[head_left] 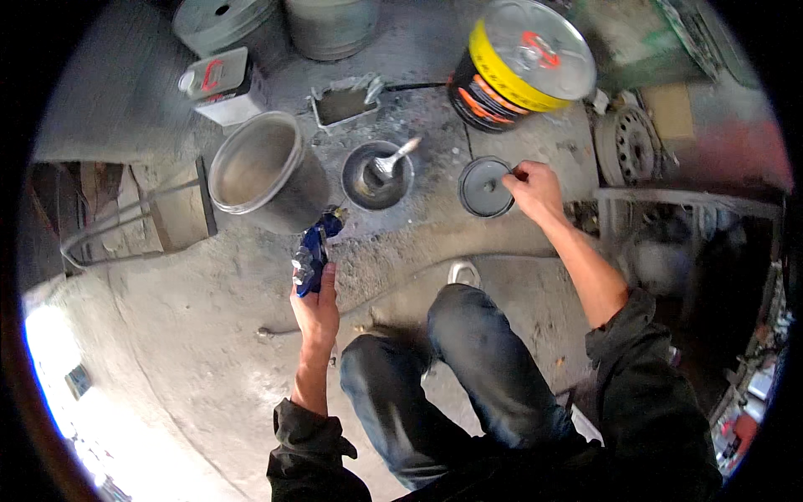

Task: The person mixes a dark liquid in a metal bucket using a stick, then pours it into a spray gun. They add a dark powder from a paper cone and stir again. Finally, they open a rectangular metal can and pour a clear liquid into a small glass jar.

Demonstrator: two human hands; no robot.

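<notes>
Left hand (314,303) clamped on blue spray gun (313,253), nozzle pointing up-right toward small cup (376,176). Right hand (534,188) pinches grey lid (486,186) on floor (209,335), right of cup.

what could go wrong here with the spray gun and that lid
The left hand holds the blue spray gun tilted beside the open metal cup; a bump might tip it. The right hand pinches the round grey lid only at its edge, so it may slip onto the dusty floor.
</notes>
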